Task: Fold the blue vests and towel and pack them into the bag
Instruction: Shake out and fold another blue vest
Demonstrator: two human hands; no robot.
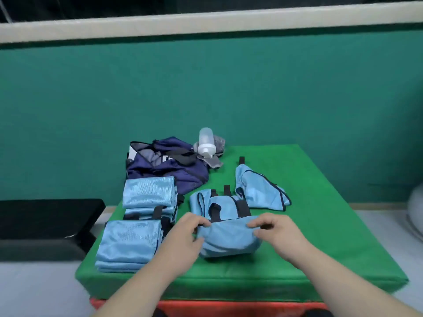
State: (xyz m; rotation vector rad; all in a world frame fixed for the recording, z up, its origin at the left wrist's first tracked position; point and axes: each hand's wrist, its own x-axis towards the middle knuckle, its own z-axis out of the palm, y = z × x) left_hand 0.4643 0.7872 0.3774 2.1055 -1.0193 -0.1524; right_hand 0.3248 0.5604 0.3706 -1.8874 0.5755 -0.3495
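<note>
Vest (pixel 229 236), half folded on mat (pixel 320 225): left hand (pixel 185 232) and right hand (pixel 274 229) pinch its folded edge. Risk: slippery cloth sliding loose, fold springing open.

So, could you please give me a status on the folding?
Both busy: left hand and right hand pinch the light-blue mesh vest, mid-fold. Crumpled light-blue vest lies behind. Navy fabric bag beyond, white plastic bottle beside it; nothing blocking.

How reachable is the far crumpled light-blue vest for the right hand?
Probably yes, once freed: the right hand pinches the half-folded blue vest, and only green mat separates it from the far crumpled vest.
</note>
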